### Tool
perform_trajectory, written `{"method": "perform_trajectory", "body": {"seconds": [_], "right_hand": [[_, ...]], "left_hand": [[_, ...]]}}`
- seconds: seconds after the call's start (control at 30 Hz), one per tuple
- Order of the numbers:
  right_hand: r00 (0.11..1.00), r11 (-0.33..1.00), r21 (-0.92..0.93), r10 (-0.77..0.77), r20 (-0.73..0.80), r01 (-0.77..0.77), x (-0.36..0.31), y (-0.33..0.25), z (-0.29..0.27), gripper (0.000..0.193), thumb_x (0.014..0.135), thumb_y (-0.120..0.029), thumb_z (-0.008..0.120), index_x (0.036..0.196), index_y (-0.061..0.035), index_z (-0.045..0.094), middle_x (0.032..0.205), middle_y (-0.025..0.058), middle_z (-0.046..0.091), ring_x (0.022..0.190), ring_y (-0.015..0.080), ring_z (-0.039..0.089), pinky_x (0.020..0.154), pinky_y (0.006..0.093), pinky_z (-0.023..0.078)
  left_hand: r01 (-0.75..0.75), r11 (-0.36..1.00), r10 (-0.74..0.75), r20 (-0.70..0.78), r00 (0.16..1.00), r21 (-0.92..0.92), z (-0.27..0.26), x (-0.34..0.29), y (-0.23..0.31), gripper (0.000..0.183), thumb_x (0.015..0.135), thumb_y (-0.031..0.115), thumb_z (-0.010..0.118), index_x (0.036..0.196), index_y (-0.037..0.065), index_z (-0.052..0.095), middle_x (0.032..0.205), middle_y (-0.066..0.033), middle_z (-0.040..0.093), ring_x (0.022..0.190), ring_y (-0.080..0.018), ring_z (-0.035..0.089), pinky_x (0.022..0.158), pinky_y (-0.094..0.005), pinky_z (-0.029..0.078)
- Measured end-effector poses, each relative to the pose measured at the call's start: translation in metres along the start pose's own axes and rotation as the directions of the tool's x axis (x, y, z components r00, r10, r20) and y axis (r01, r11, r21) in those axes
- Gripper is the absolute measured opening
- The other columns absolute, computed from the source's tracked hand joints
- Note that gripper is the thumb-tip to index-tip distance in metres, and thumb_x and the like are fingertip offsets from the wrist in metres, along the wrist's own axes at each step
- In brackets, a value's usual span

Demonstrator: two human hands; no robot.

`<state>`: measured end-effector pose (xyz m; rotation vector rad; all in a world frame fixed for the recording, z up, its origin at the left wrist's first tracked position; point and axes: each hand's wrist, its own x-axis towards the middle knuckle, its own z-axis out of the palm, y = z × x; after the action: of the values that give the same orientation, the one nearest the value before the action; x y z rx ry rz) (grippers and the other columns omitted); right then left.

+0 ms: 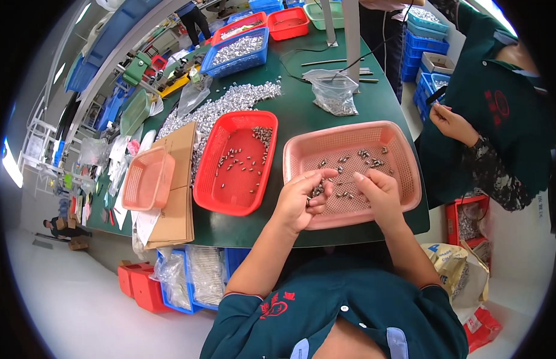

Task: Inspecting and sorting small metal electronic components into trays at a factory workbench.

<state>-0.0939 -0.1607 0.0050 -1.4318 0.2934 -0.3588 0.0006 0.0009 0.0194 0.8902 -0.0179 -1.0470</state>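
My left hand (297, 202) is over the near left part of a pink plastic basket (295, 157), its fingers curled around several small dark metal parts (317, 191). Close by on the right, my right hand (381, 192) has thumb and fingers pinched together, and whatever they hold is too small to make out. More small metal pieces (371, 159) lie in loose groups on the basket floor. To the left stands a red basket (235, 200) with similar pieces scattered inside and heaped at its far right corner.
Shiny metal parts (245, 96) are piled on the green table (293, 107) behind the red basket. A bag of parts (333, 96) lies beside a post (353, 45). Cardboard (176, 203) bears a small pink basket (147, 182). Another person (487, 113) is at the right.
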Motion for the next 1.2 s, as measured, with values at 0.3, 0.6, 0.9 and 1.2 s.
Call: {"method": "perform_trajectory", "body": {"seconds": [0.3, 0.6, 0.9, 1.2], "right_hand": [[0.997, 0.997, -0.04, -0.069, 0.048, 0.071, 0.003, -0.004, 0.002, 0.023, 0.084, -0.013, 0.059, 0.065, -0.0003, 0.056, 0.057, -0.0029, 0.049, 0.055, 0.0022, 0.042, 0.048, 0.0205, 0.032], [0.994, 0.996, -0.031, -0.08, 0.079, 0.082, 0.008, -0.002, 0.005, 0.021, 0.084, -0.011, 0.059, 0.067, 0.0004, 0.057, 0.057, -0.0038, 0.047, 0.055, 0.0021, 0.04, 0.048, 0.021, 0.031], [0.985, 0.987, -0.078, -0.133, 0.106, 0.141, 0.009, -0.002, 0.008, 0.019, 0.083, -0.01, 0.059, 0.068, 0.0013, 0.058, 0.055, -0.0021, 0.046, 0.053, 0.0032, 0.04, 0.045, 0.023, 0.031], [0.911, 0.845, -0.348, -0.35, 0.216, 0.407, 0.012, -0.019, 0.004, 0.024, 0.08, -0.014, 0.062, 0.062, -0.0008, 0.053, 0.053, 0.0095, 0.045, 0.047, 0.0171, 0.046, 0.045, 0.0305, 0.036]], "left_hand": [[-0.02, 0.985, 0.033, 0.074, 0.997, -0.171, -0.006, 0.005, -0.014, 0.012, 0.091, 0.012, 0.047, 0.096, 0.004, 0.052, 0.075, -0.0072, 0.054, 0.046, -0.0042, 0.034, 0.038, -0.0152, 0.025], [-0.034, 0.986, 0.045, 0.069, 0.997, -0.161, -0.003, 0.005, -0.016, 0.014, 0.091, 0.012, 0.048, 0.096, 0.001, 0.055, 0.075, -0.006, 0.054, 0.047, -0.0035, 0.035, 0.039, -0.0151, 0.026], [-0.06, 0.993, 0.063, 0.025, 0.998, -0.103, 0.005, 0.005, -0.015, 0.011, 0.09, 0.01, 0.049, 0.094, 0.002, 0.056, 0.071, -0.0055, 0.054, 0.045, -0.0031, 0.034, 0.038, -0.0153, 0.026], [-0.128, 0.992, 0.128, 0.016, 0.992, 0.02, 0.014, 0.0, -0.015, 0.01, 0.089, 0.012, 0.052, 0.094, 0.004, 0.056, 0.064, -0.0035, 0.052, 0.041, -0.0021, 0.03, 0.036, -0.0147, 0.022]]}}
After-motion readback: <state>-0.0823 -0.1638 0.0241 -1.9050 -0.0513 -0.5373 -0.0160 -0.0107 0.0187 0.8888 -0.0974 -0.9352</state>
